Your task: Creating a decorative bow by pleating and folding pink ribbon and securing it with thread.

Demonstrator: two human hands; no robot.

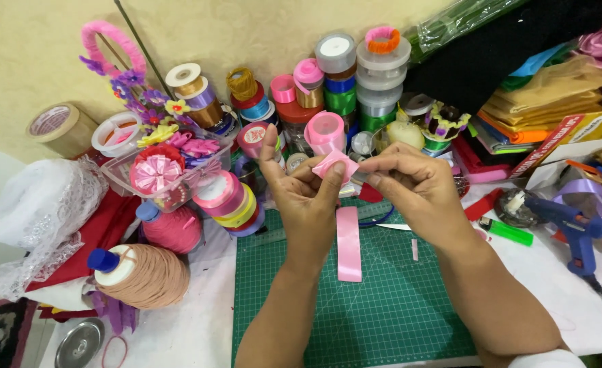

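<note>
1. Nearest me lies the green cutting mat (383,307), with a flat pink ribbon strip (349,244) on it.
2. Above the mat, my left hand (306,197) and right hand (413,187) pinch a folded pink ribbon piece (335,165), fingertips closed on it.
3. Beyond the mat stand ribbon spools (342,82).

Both forearms are bare, with a white sleeve (546,359) edge at the right elbow.

free: green cutting mat (396,307) | blocked: ribbon spools (342,82) behind, glue gun (577,228) right
</note>
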